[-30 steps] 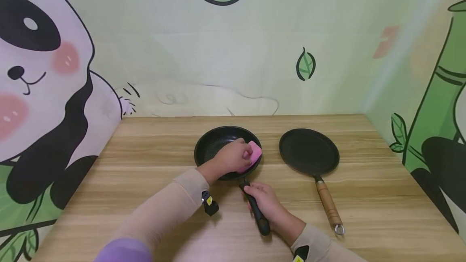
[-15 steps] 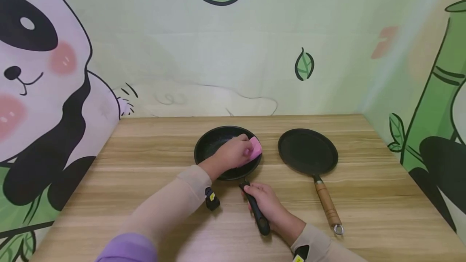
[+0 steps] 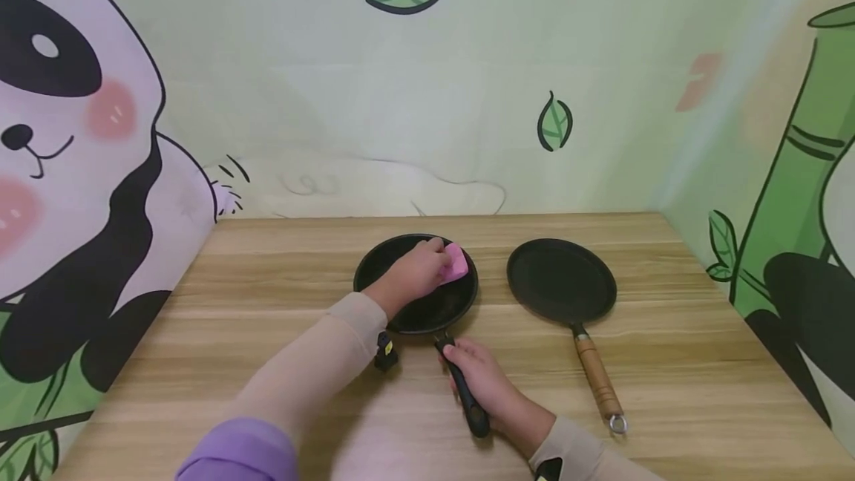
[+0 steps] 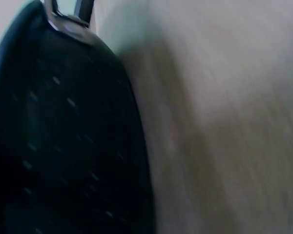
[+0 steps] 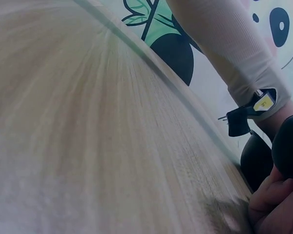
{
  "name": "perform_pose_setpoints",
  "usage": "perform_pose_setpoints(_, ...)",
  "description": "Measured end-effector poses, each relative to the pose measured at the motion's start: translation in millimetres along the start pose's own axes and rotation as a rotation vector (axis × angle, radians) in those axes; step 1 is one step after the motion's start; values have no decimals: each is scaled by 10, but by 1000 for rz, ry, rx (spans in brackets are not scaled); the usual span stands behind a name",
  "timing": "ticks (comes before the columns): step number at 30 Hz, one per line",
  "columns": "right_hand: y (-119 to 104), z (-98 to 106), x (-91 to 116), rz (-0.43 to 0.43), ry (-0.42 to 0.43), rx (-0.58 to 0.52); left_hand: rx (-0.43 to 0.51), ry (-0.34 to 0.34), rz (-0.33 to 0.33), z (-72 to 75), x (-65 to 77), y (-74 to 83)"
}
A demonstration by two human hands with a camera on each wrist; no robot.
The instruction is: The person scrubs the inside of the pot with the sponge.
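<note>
Pink sponge point(image 3: 456, 264) pinched in left hand point(image 3: 415, 273), inside black frying pan point(image 3: 430, 315) by its right side; head view only. Right hand point(image 3: 490, 383) wraps pan's handle point(image 3: 462, 389). Pan mid-worktop point(image 3: 267, 266), toward far edge; flat pan point(image 3: 561, 280) beside it, nearer right edge. Left wrist view adds pale flecks, metal bracket point(image 4: 71, 27).
</note>
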State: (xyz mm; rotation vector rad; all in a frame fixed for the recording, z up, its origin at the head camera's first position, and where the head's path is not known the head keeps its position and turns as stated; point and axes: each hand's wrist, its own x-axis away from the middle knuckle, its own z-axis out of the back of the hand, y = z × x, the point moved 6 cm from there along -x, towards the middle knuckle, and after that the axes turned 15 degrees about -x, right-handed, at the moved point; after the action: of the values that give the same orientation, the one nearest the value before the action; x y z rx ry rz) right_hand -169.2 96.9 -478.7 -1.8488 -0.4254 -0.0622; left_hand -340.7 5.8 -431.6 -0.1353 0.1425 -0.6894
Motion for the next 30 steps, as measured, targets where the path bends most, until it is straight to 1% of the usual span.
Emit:
perform_pose_setpoints(7,-17,-5,11,-16,-19,8,-91,-31,65,-72,6,-93)
perform_pose_setpoints(12,4,12,9,-27,-13,5,-114,-41,108,-78,23,-127)
perform_pose_setpoints(17,30,16,8,-4,7,-3,-128,-45,147,-95,53,-183)
perform_pose_setpoints(21,48,-1,15,5,17,-9,-131,-43,157,-76,104,-245)
perform_pose_setpoints(24,42,-2,12,1,32,-29,-101,-21,178,-20,132,-310)
perform_pose_setpoints(28,25,31,-13,-7,59,-82,2,-16,215,62,163,-372)
perform_pose_setpoints(30,20,45,-21,-10,60,-102,42,-20,219,97,173,-373)
